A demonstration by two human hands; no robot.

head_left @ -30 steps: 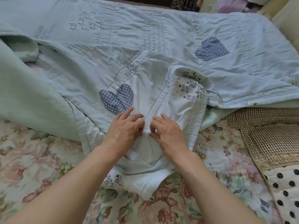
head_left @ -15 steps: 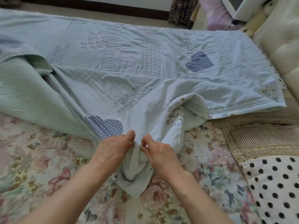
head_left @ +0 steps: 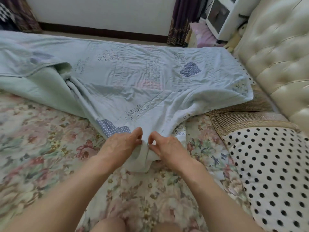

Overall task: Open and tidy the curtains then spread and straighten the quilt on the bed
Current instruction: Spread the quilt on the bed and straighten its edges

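A pale blue quilt [head_left: 133, 81] with dotted blue heart patches and stitched lettering lies spread over the far half of the bed, its left part folded back to show a green underside. One bunched corner reaches toward me. My left hand [head_left: 120, 144] and my right hand [head_left: 165, 148] sit side by side on that corner, each pinching the fabric between thumb and fingers. Dark purple curtains [head_left: 180, 20] hang by the wall at the back.
The floral bedsheet [head_left: 41, 148] covers the near bed. A polka-dot pillow [head_left: 270, 173] and a woven tan pillow [head_left: 242, 119] lie at the right. A cream tufted headboard [head_left: 275, 56] rises on the right. A white cabinet [head_left: 220, 15] stands behind it.
Both hands have drawn the quilt corner toward me, going from lying flat on it to pinching it. The view has lifted, so the wall and curtains now show.
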